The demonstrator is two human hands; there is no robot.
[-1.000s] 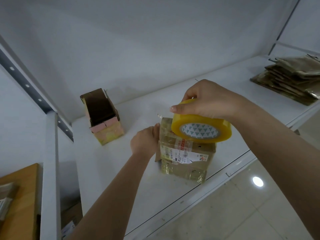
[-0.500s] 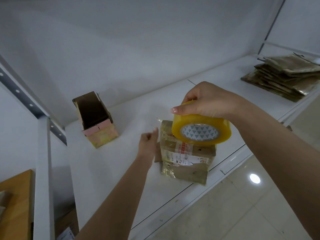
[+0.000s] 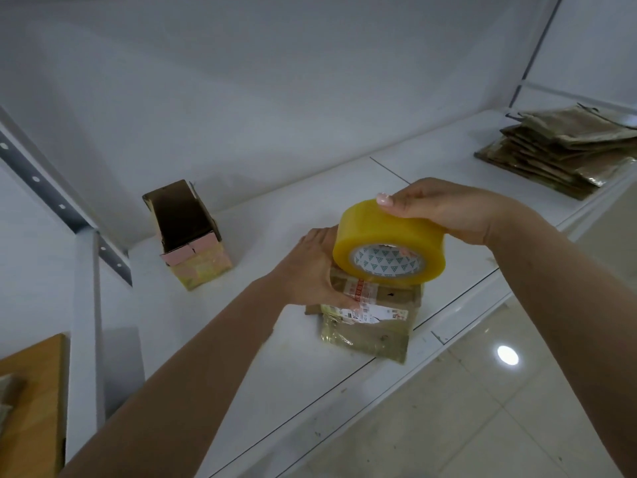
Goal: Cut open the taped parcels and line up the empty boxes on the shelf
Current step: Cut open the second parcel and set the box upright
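- my right hand (image 3: 444,215) grips the yellow tape roll (image 3: 387,244) from above, fingers curled over its far side and thumb along the top edge, holding it tilted just over the top of the taped parcel (image 3: 370,317)
- my left hand (image 3: 312,267) rests against the parcel's left side, thumb lying along its near top edge, fingers wrapped round the far corner behind the roll
- the parcel sits on the white shelf (image 3: 213,339), close to the front lip, its brown card wrapped in clear tape with a white shipping label on the face toward me
- a strip of tape seems to run from the roll down onto the parcel's top, though i cannot tell where it ends
- an opened box (image 3: 188,234) stands farther back to the left, well apart from the parcel, its flaps up and its dark inside showing
- a stack of flattened cardboard (image 3: 562,150) lies at the far right end of the shelf
- a wooden surface (image 3: 32,405) shows at the lower left, beyond the shelf's upright post
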